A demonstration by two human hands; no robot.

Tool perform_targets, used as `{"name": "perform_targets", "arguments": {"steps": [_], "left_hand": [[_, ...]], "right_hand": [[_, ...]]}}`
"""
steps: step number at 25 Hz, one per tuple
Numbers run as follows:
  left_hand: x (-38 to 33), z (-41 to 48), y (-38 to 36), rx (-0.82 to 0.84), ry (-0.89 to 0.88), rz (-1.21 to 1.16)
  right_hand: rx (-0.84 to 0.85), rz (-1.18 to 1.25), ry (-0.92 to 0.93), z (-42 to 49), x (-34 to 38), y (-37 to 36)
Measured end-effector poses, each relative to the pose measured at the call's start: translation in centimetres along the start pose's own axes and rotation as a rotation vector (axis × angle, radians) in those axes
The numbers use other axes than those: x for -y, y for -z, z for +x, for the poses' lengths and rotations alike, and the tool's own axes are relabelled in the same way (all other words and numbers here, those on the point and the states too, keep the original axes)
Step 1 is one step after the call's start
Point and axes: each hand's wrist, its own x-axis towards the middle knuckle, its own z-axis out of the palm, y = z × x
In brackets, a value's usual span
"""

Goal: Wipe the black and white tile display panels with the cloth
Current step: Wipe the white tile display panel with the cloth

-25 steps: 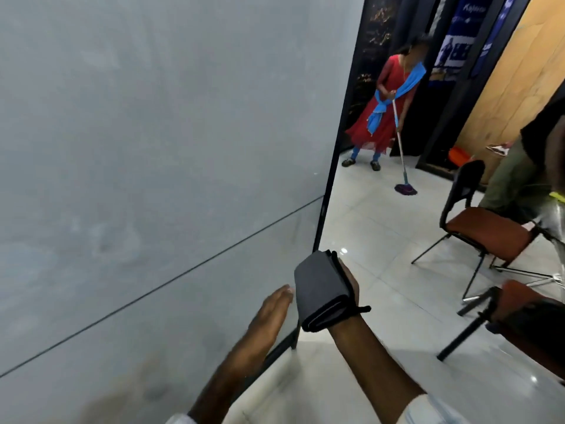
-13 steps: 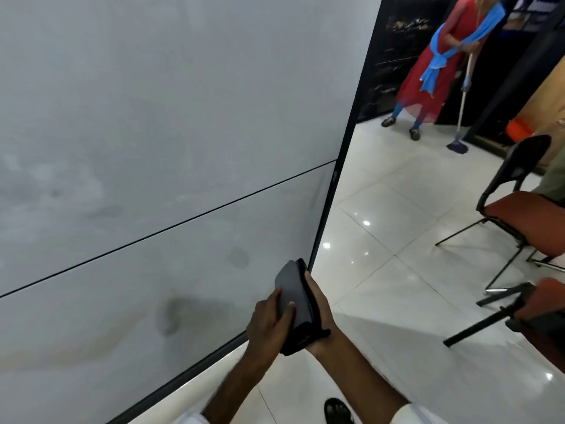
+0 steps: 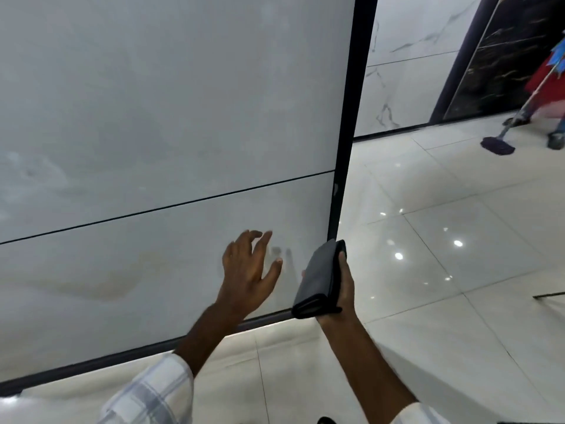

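Cloth [image 3: 318, 280]: dark grey, folded into a thick pad, held on edge, low down by the right corner of the white tile display panel [image 3: 153, 117], just beside its black frame [image 3: 345, 148]. Gripped in the right hand [image 3: 344, 289], fingers curled round the far side, thumb hidden. Hard to tell whether touching the tile. Left hand [image 3: 247, 270] released, fingers spread and loosely bent, raised before the lower tile just left of the cloth, holding nothing; contact with the surface unclear. Faintly mirrored in the glossy tile. Checked sleeve [image 3: 153, 393] on the left forearm. Beyond the frame, glossy pale floor [image 3: 428, 240], a marbled white panel [image 3: 403, 71] and a black panel [image 3: 489, 71]. Far right, partly cropped, a person in red [image 3: 547, 78] with a purple mop [image 3: 496, 145] on the floor.
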Motion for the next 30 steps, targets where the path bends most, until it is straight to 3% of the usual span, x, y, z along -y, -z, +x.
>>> {"name": "perform_targets", "arguments": {"steps": [5, 8, 10, 13, 17, 21, 25, 30], "left_hand": [[1.8, 3.0, 2.8, -0.14, -0.128, 0.169], [3.9, 4.6, 2.4, -0.291, -0.234, 0.304], [5.7, 6.0, 0.2, -0.371, -0.286, 0.396], [8.5, 7.7, -4.4, -0.465, -0.371, 0.489], [12.2, 9.0, -9.1, -0.61, -0.461, 0.584], [13.2, 10.0, -11.1, -0.76, -0.52, 0.631], [13.8, 11.0, -12.8, -0.879, -0.545, 0.715], [14.3, 11.1, -12.9, -0.925, -0.552, 0.713]], "right_hand": [[-0.082, 0.096, 0.186, 2.4, 4.9, -3.6], [-0.091, 0.142, 0.396, 4.9, 6.7, -6.1], [-0.045, 0.077, 0.676, 6.7, 5.8, -7.9], [0.0, -0.208, 1.098, 10.6, 2.8, -8.9], [-0.124, -0.85, 1.716, 18.7, 0.1, -6.2], [-0.265, -1.03, 2.191, 22.9, 0.1, -4.2], [-0.335, -1.032, 2.388, 25.5, -0.1, -3.1], [-0.352, -1.048, 2.39, 26.6, -1.0, -1.8]]}}
